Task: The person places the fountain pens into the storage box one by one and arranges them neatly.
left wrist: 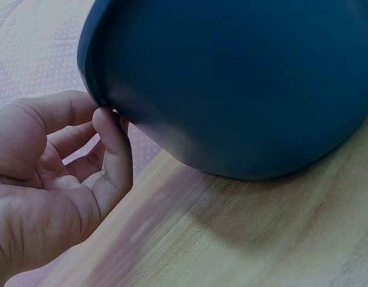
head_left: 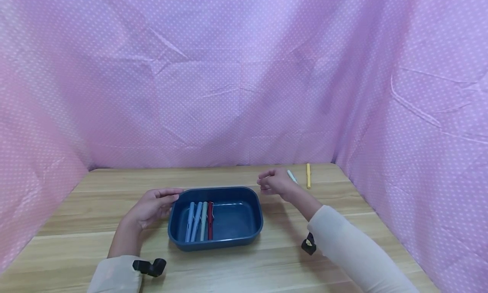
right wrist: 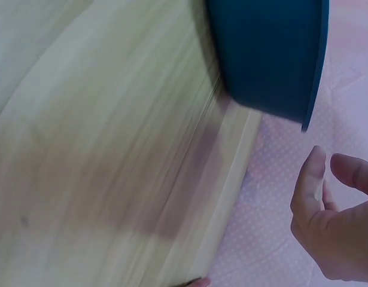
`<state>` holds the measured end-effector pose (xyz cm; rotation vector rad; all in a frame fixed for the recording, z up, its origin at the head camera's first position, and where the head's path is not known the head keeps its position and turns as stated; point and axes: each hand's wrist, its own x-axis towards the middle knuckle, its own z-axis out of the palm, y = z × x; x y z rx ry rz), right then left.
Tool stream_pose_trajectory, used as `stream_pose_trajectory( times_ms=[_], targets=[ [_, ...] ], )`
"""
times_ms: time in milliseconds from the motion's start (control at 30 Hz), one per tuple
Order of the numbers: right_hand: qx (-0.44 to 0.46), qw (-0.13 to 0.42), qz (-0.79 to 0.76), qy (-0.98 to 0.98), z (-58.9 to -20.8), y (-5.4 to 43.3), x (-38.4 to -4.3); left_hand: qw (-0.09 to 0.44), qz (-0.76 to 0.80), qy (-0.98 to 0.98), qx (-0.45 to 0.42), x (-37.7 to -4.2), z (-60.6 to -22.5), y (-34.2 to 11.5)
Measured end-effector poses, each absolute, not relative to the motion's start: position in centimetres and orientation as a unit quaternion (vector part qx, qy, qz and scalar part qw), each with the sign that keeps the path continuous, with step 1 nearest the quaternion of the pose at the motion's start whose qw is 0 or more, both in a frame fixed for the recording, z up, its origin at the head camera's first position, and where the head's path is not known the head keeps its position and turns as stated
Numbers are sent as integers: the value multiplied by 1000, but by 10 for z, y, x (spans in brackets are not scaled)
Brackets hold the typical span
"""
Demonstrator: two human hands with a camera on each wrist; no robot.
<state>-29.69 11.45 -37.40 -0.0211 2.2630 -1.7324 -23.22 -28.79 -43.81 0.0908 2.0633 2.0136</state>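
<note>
A dark blue box (head_left: 238, 219) with rounded corners stands on the wooden table. Inside, pens lie side by side toward its left: a blue pen (head_left: 190, 221), a second blue pen (head_left: 196, 221), a pale green pen (head_left: 203, 221) and a dark red pen (head_left: 210, 221). My left hand (head_left: 154, 207) pinches the box's far left corner at the rim; the left wrist view shows its fingertips against the wall (left wrist: 231, 89). Beyond the right far corner, my right hand (head_left: 277, 183) hovers apart from the box, its fingers (right wrist: 309, 179) loosely bent around nothing.
Behind my right hand lies a pale pen (head_left: 292, 176), partly hidden by it. A yellow pen (head_left: 308, 176) lies farther right, near the table's back edge. Pink dotted cloth (head_left: 213, 93) hangs around the back and sides of the table (head_left: 95, 199).
</note>
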Motion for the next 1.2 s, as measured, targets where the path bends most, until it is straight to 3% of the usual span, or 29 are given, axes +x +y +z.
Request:
stream_pose_trajectory(
  times_ms=[900, 1200],
  targets=[
    [20, 27, -493, 870, -390, 182, -324, 124, 696, 707, 24, -230, -437, -287],
    [33, 21, -485, 874, -399, 210, -334, 122, 695, 708, 13, -230, -436, -286]
  ],
)
